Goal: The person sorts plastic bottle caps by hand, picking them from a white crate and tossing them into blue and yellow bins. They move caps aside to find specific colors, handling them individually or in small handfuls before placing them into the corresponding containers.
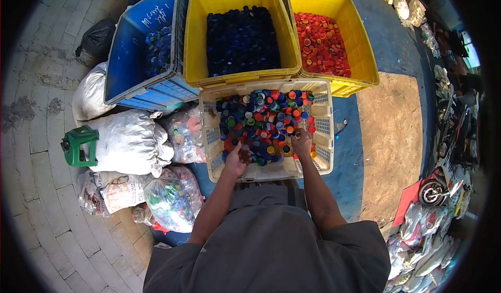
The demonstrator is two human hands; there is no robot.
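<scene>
In front of me stands a white plastic crate with slotted walls. Mixed bottle caps in red, blue, dark, green, white and orange lie in it. Over the near left part of the caps is my left hand, its thumb raised and its fingers apart, partly in shadow. My right hand reaches down among the caps near the crate's right wall. Its fingers are bent together; whatever is between them is too small to make out. A yellow cap lies between the two hands.
Behind the crate are a blue bin with mixed caps, a yellow bin with dark blue caps and another yellow bin with red caps. White sacks, a green jerrycan and clear bags lie left.
</scene>
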